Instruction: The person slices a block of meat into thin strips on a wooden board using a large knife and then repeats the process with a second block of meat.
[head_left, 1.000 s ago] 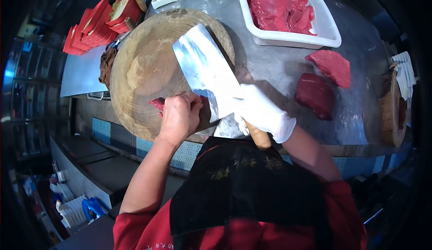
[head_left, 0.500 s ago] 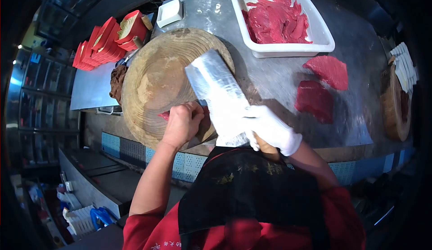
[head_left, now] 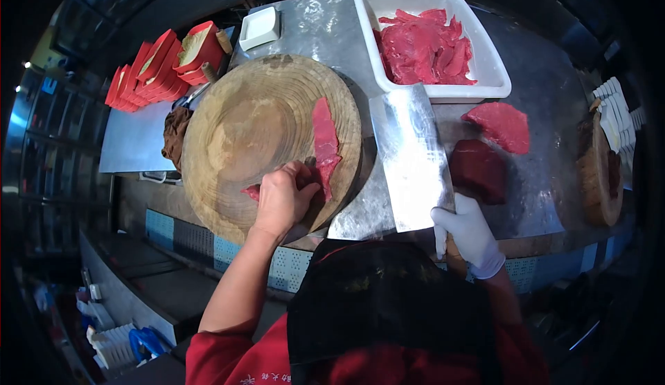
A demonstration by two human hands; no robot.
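Observation:
My bare left hand (head_left: 282, 199) is over the near right part of the round wooden chopping block (head_left: 228, 108). Its fingers are curled and pinch the lower end of a long strip of red meat (head_left: 324, 136). A small bit of meat (head_left: 251, 192) pokes out on the hand's left side. In a white glove, my right hand (head_left: 471, 234) is wrapped round the wooden handle of a broad cleaver (head_left: 413, 160). The blade is to the right of the block, flat face up, its far end reaching toward the white tub.
A white tub (head_left: 438, 94) of sliced meat stands at the back. Two meat chunks, one lighter (head_left: 500, 126) and one darker (head_left: 478, 170), lie right of the cleaver. Red containers (head_left: 201, 49), a small white dish (head_left: 260, 28) and a brown cloth (head_left: 176, 136) sit left; another wooden block (head_left: 597, 177) is far right.
My right hand has carried the cleaver right, off the chopping block. The meat strip, formerly hidden behind the blade, now shows. My left hand stays near the same spot.

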